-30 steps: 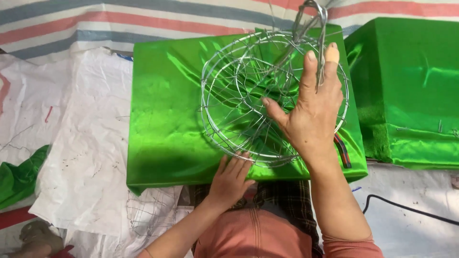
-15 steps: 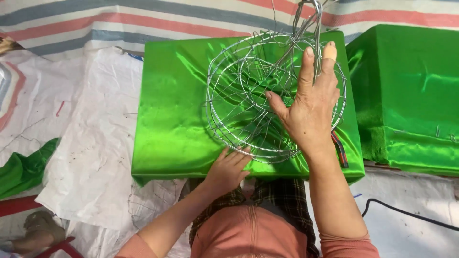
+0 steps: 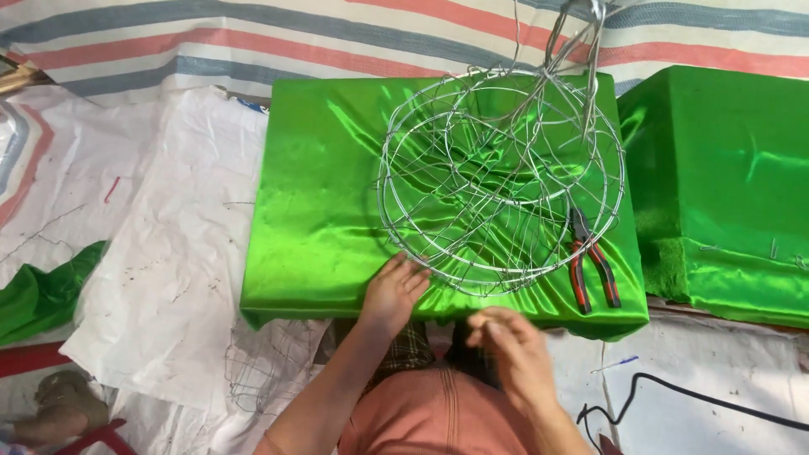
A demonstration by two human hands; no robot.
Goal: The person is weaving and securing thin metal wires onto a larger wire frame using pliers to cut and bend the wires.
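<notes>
Wire frame point(image 3: 501, 181) touched by open left hand point(image 3: 394, 291).

wire frame point(image 3: 501, 181) blocks center, pliers point(image 3: 592, 263) rt

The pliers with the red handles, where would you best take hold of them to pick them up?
Grip the pliers by the two red-and-black handles, coming from the near edge of the green cloth-covered block. The handles point toward the person and splay slightly, leaving room for fingers, while the metal nose lies under the rim of the wire basket frame. The right hand is nearest.
</notes>
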